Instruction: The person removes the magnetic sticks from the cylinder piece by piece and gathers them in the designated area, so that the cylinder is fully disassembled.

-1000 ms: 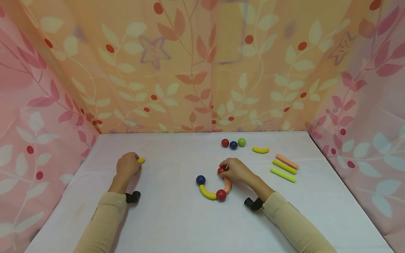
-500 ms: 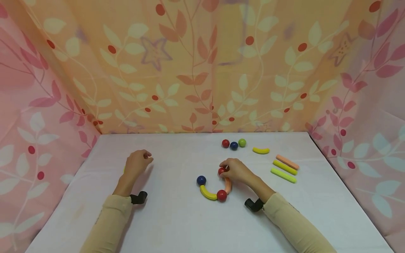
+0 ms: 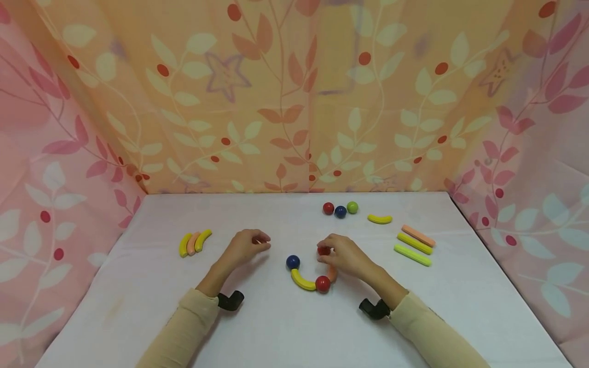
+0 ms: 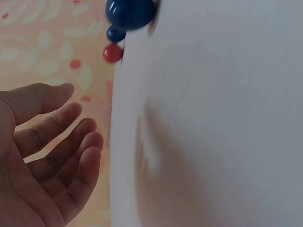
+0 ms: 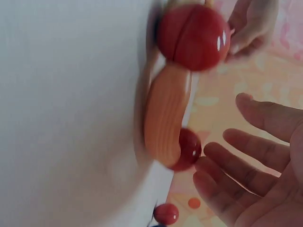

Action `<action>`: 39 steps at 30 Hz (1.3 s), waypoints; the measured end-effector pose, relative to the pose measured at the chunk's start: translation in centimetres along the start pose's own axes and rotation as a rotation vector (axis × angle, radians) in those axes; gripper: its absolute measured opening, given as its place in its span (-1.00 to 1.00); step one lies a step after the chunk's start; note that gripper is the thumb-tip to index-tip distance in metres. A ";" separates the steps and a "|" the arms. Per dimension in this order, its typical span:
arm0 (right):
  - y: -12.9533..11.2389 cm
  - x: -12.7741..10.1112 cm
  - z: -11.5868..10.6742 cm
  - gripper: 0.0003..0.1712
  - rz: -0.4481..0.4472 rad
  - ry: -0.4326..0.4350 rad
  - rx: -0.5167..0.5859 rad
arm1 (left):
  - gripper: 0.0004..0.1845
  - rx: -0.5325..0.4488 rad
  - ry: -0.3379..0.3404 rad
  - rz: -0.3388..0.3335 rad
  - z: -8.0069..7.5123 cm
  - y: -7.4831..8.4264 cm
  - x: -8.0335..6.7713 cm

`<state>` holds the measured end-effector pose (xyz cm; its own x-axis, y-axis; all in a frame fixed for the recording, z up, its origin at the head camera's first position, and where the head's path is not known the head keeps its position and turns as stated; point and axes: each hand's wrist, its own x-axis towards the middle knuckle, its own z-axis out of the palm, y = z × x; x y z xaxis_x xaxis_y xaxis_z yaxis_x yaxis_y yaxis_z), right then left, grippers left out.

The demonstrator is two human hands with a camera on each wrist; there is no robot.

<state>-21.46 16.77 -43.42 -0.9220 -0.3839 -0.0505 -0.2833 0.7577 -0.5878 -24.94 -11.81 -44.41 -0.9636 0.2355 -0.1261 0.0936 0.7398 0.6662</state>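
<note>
A U-shaped chain of wooden beads lies mid-table in the head view. From left to right it has a blue ball [image 3: 292, 262], a yellow curved piece [image 3: 302, 281], a red ball [image 3: 322, 284] and an orange curved piece [image 5: 165, 113], ending in a second red ball [image 5: 191, 149]. My right hand [image 3: 348, 257] hovers over that far end, its spread fingers beside the second red ball in the right wrist view. Left of the chain, my left hand [image 3: 243, 249] is in the air with nothing in its relaxed fingers; the blue ball is nearest to it.
Two yellow curved pieces flank an orange one [image 3: 191, 244] at the left. Farther back sit a red ball [image 3: 328, 208], a blue ball [image 3: 340, 211] and a green ball [image 3: 352, 207]. Rightward lie a yellow curved piece [image 3: 379, 220] and three straight sticks [image 3: 415, 244].
My left hand has let go of a yellow curved piece at the left group and moved right toward the chain. My right fingers have loosened from around the far red ball.
</note>
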 end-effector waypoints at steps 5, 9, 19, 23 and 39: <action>-0.7 -0.9 0.5 -0.63 -0.082 -0.042 0.058 | -0.80 -0.022 -0.053 0.038 1.8 1.2 -0.2; -1.1 -1.2 1.1 -0.63 -0.126 -0.063 0.053 | -0.78 -0.042 -0.103 0.077 2.9 1.9 -0.3; -1.4 -1.3 3.4 -0.65 -0.202 -0.174 -0.002 | -0.69 -0.054 -0.198 0.126 4.5 2.9 -0.4; -1.7 -1.3 3.7 -0.69 -0.222 -0.182 -0.035 | -0.67 -0.043 -0.210 0.147 4.8 3.2 -0.2; -2.2 -1.3 4.3 -0.76 -0.243 -0.147 -0.134 | -0.67 -0.015 -0.207 0.149 5.1 3.4 0.1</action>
<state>-18.50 13.31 -45.49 -0.7777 -0.6271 -0.0441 -0.5319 0.6938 -0.4855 -23.46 -6.07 -45.92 -0.8675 0.4665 -0.1729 0.2254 0.6784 0.6993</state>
